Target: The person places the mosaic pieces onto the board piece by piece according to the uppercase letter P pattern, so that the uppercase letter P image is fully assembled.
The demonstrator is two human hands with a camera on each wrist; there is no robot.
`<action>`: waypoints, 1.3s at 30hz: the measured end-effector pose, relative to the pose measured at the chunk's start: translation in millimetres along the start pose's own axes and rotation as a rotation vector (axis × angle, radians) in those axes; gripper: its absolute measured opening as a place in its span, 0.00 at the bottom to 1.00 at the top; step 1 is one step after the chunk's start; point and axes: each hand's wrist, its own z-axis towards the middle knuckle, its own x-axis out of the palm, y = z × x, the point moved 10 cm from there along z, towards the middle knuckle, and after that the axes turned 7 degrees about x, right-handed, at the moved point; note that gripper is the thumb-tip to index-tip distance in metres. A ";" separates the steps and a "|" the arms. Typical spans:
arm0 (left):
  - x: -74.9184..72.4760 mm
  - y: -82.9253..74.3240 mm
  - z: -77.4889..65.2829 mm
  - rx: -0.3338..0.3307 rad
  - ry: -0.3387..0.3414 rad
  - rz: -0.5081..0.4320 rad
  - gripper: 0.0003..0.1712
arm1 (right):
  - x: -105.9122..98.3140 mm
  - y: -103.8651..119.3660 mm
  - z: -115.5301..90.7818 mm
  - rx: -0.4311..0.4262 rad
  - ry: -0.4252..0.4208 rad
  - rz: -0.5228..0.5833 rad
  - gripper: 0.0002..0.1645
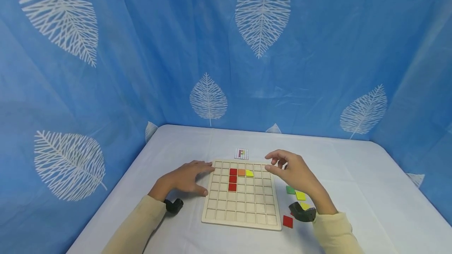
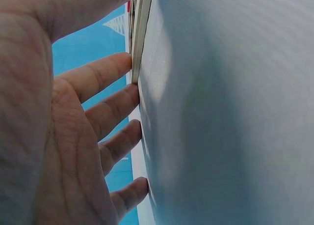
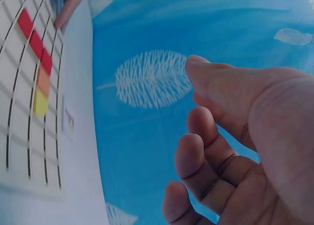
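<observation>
A pale wooden grid board (image 1: pixel 240 207) lies on the white table. Three red tiles (image 1: pixel 232 179) form a column in it, with an orange tile (image 1: pixel 241 172) and a yellow tile (image 1: pixel 249 173) to the right of the top one. My left hand (image 1: pixel 187 176) rests at the board's left edge, fingers spread and touching the rim (image 2: pixel 140 43). Over the board's upper right corner hovers my right hand (image 1: pixel 291 169), its fingers loosely bent; the right wrist view shows nothing between thumb and fingers (image 3: pixel 201 122).
Right of the board lie loose tiles: a green tile (image 1: pixel 290 190), yellow tiles (image 1: pixel 300 195) and a red tile (image 1: pixel 287 221), some partly hidden by the right wrist. A small printed grid card (image 1: pixel 241 153) sits behind the board. A blue leaf-patterned curtain (image 1: pixel 226 50) hangs behind the table.
</observation>
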 end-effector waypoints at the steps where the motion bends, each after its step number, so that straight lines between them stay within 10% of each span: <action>1: -0.5 -0.2 0.4 0.001 0.000 0.001 0.48 | -3.3 -3.4 -1.5 0.004 -0.002 -0.006 0.16; 13: -0.1 -1.3 -0.1 -0.017 -0.002 -0.003 0.48 | -24.5 -42.4 -24.5 0.080 0.031 -0.058 0.18; 39: -0.9 -1.6 0.2 -0.017 -0.002 -0.002 0.48 | 17.4 -97.2 -59.7 0.097 0.534 0.190 0.19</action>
